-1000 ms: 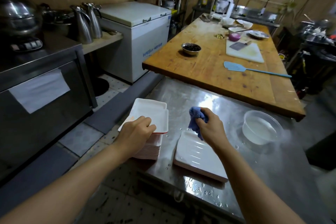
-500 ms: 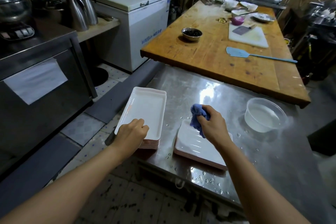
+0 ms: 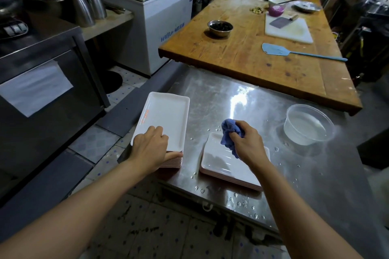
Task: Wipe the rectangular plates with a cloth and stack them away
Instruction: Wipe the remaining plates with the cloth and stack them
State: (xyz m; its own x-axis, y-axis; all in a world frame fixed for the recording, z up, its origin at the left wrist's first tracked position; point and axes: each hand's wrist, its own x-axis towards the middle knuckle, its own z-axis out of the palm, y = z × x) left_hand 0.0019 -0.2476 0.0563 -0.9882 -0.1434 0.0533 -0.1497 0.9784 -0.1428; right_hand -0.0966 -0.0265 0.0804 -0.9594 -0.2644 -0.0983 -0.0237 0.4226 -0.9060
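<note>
Both forearms reach forward from the bottom of the view over the near corner of a wet stainless steel table (image 3: 242,94). The left hand (image 3: 150,150) lies palm down on the near end of the top white rectangular plate (image 3: 166,114), knuckles bent, fingers curled over the plate's near rim and the thumb stretched out flat along the edge of the stack beneath, so it grips that plate. This left stack of plates (image 3: 173,163) sits at the table's left edge, its pink-edged rims showing under the thumb.

The right hand (image 3: 247,146) is bent at the wrist, fingers closed in a fist round a bunched blue cloth (image 3: 230,132), which sticks out above and below the fingers. The cloth's lower end hangs just over the far part of a second, lower stack of white plates (image 3: 219,161); whether it touches the top plate cannot be told. The two stacks lie side by side, apart, with water drops between and in front of them.

A clear plastic bowl of water (image 3: 308,125) stands to the right, well apart from the hands. Beyond lies a wooden worktop (image 3: 252,54) with a light blue spatula (image 3: 294,51), a cleaver on a white cutting board (image 3: 288,28) and a small steel bowl (image 3: 220,27)
</note>
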